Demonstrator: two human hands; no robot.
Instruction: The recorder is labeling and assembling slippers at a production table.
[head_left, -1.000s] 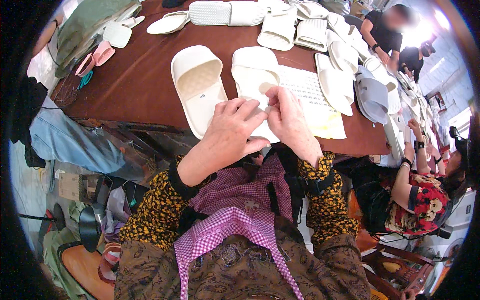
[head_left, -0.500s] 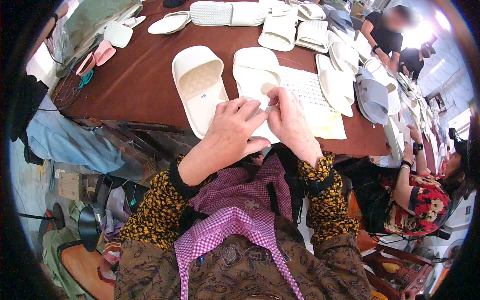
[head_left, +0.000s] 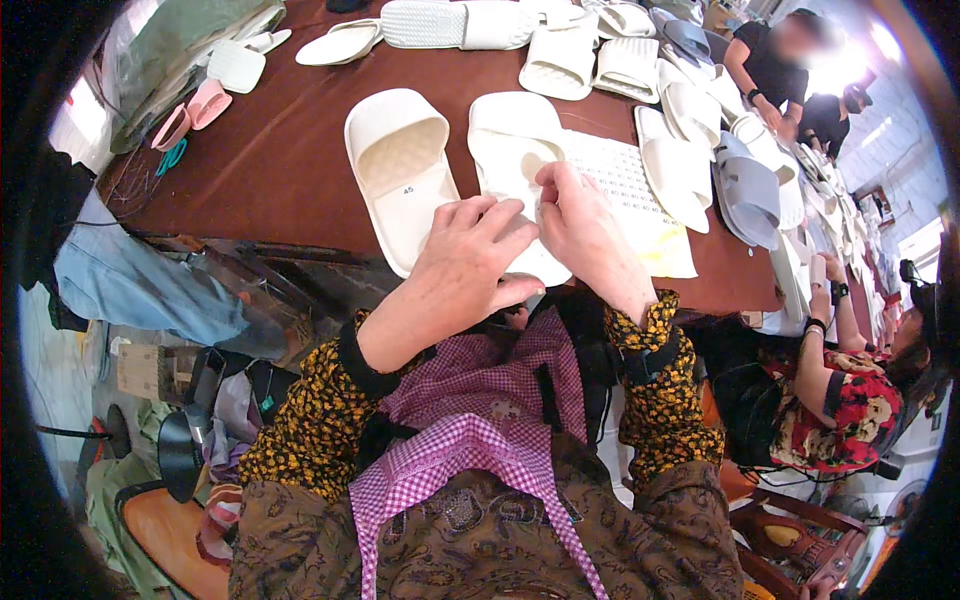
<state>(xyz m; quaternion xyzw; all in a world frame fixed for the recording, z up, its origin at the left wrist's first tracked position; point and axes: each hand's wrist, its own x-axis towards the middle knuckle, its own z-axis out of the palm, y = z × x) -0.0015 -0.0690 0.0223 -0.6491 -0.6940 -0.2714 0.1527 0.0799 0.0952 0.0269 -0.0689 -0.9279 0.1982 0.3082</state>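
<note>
Two white slippers lie side by side at upper centre, toes pointing to the top of the frame, on a brown-covered table (head_left: 275,130). Left slipper (head_left: 400,180) carries a small dark mark on its footbed; right slipper (head_left: 512,118) is partly covered by both hands. Left hand (head_left: 465,250) palm down across the near part of the pair, fingers loosely bent, thumb well apart from them. Right hand (head_left: 585,230) over the right slipper's footbed, thumb and forefinger bent in close; cannot tell whether anything sits between the tips. Just beside it, a printed sheet (head_left: 612,185), yellow toward its lower edge, lies partly behind the right hand. More white slippers along the top and upper right, a grey slipper (head_left: 745,185) among them. Pink slippers (head_left: 208,105) at upper left. Person in a red flowered top (head_left: 850,415) at right edge.
</note>
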